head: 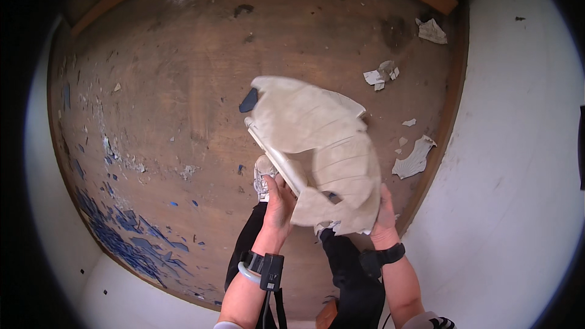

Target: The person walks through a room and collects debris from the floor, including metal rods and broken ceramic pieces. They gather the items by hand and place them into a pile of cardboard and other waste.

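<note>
Both my hands hold a large broken cream-coloured shell-like piece (292, 114), with jagged edges, curved ridges and a gap through its middle. Whether it is plaster or plastic, and one piece or several, I cannot tell. My left hand (278, 208) grips its lower left side, thumb up, near a long rolled edge (276, 157). At the lower right edge is my right hand (385, 221), its fingers partly hidden behind the piece. A dark blue fragment (249, 100) shows beside the piece's upper left end.
Blue shards (119, 237) lie heaped along the lower left of the brown floor (183, 77). White broken pieces (413, 157) and crumpled scraps (383, 75) lie to the right. White walls (498, 169) flank the floor. My shoe (261, 178) stands under the held piece.
</note>
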Demonstrator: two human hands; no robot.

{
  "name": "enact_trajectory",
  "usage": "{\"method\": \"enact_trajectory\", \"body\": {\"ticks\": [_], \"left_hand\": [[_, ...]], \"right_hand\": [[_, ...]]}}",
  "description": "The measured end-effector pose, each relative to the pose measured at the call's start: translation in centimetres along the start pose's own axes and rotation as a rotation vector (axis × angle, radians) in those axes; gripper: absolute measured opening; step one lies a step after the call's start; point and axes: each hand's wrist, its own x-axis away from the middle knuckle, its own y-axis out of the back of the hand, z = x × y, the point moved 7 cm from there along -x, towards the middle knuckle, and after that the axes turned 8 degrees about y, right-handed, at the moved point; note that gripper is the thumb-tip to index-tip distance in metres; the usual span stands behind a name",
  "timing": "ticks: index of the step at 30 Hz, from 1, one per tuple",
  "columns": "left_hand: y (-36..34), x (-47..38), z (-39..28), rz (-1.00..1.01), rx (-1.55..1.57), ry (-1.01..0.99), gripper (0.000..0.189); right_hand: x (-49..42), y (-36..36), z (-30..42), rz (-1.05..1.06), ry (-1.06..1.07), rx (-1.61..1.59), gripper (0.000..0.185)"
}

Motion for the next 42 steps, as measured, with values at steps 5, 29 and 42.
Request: {"method": "enact_trajectory", "body": {"ticks": [5,29,42], "left_hand": [[-0.2,1.2,-0.3,0.087,0.149,0.101,0.093],[2.2,2.5,-5.9,-0.428,-0.255,-0.192,0.060],[2.3,1.9,-5.3,-0.465,-0.432,-0.233,0.062]], "right_hand": [[-0.9,0.3,-1.9,0.096,-0.034,0.282,0.041],[-22.1,0.7,-0.4,-0.023,0.346,2.368,0.043],[-9.0,1.3,4.1,-0.003,0.225,1.791,0.045]]}}
